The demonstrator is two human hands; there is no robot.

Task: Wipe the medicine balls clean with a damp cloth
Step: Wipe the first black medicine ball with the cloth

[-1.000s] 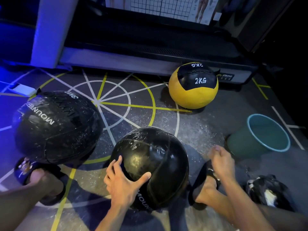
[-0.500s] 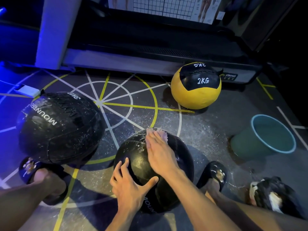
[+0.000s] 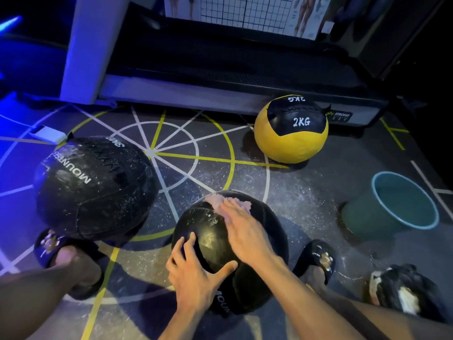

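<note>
- Medicine ball (image 3: pixel 208 244), black, sits on the floor between the feet; probably heavy, slick when wet.
- Left hand (image 3: pixel 196 278) lies spread flat on its near side, steadying it.
- Right hand (image 3: pixel 245 229) presses the cloth (image 3: pixel 230 203) flat on its top.
- Beyond it: bigger ball (image 3: pixel 93 187), yellow ball (image 3: pixel 291 143).

At six o'clock the left hand (image 3: pixel 196 278) rests spread on the near black ball (image 3: pixel 210 241), while the right hand (image 3: pixel 245 231) presses a pale cloth (image 3: pixel 220 201) flat on its top. A bigger black ball (image 3: pixel 93 187) sits at nine o'clock, a yellow ball (image 3: pixel 291 143) at one, a teal bucket (image 3: pixel 362 214) at three.
</note>
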